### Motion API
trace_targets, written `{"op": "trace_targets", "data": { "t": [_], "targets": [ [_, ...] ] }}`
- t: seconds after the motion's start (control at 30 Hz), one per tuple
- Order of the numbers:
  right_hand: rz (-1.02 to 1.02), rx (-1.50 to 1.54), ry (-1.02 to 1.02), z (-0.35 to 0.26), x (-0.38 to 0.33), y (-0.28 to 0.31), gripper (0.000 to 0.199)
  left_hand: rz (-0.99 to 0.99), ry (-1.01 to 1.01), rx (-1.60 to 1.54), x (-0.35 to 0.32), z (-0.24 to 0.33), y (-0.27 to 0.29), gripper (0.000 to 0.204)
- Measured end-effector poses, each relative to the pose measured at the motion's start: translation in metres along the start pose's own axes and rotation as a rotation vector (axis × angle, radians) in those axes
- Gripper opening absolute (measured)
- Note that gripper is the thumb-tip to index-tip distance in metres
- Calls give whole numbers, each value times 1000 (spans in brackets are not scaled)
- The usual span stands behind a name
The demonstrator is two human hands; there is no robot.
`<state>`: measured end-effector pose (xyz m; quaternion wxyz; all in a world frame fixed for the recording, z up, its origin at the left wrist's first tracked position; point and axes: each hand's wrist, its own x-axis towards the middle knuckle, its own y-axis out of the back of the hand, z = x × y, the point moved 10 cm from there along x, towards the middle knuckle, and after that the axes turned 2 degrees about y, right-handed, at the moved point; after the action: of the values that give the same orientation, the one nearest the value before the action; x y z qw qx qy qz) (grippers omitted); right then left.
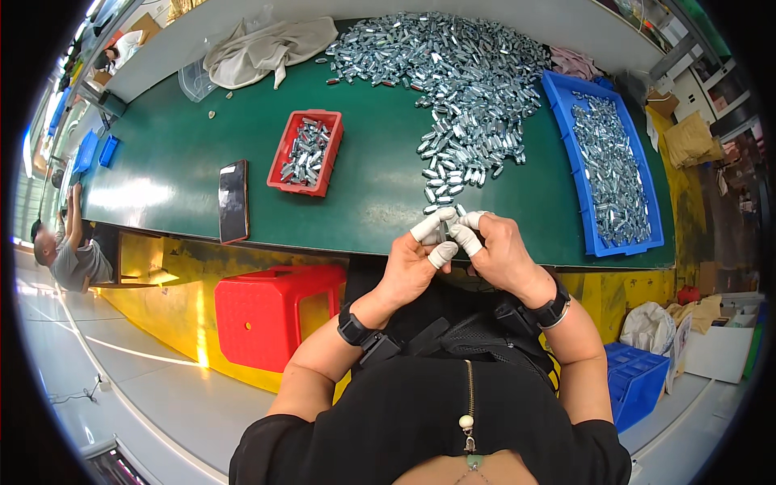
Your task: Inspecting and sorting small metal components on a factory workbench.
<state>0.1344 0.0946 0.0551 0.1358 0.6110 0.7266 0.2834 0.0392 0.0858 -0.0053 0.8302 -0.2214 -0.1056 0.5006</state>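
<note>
My left hand [414, 263] and my right hand [503, 252] meet over the table's near edge, white finger covers on the thumbs and some fingers. Both are closed in a pinch around a small silvery metal part [444, 232], mostly hidden by the fingertips. Just beyond the fingers starts a trail of similar short, shiny metal parts [469, 137], which widens into a big heap at the back of the green table [372, 162].
Left of the heap stands a red bin [323, 187] of metal parts, with a phone [234, 202] beside it. A long blue tray [588, 206] of parts lies at right. Beige cloth [263, 56] lies at the back; a red stool [250, 323] stands below. Another person [77, 257] sits far left.
</note>
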Motion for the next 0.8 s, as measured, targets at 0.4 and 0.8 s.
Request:
{"op": "trace_targets", "data": {
  "t": [0.4, 0.8],
  "targets": [
    [-51, 82, 17, 5, -5, -7, 16, 32, -49, 110, -4, 6, 1, 49],
    [40, 270, -70, -3, -6, 0, 13, 20, -104, 210, -2, 18, -8, 41]
  ]
}}
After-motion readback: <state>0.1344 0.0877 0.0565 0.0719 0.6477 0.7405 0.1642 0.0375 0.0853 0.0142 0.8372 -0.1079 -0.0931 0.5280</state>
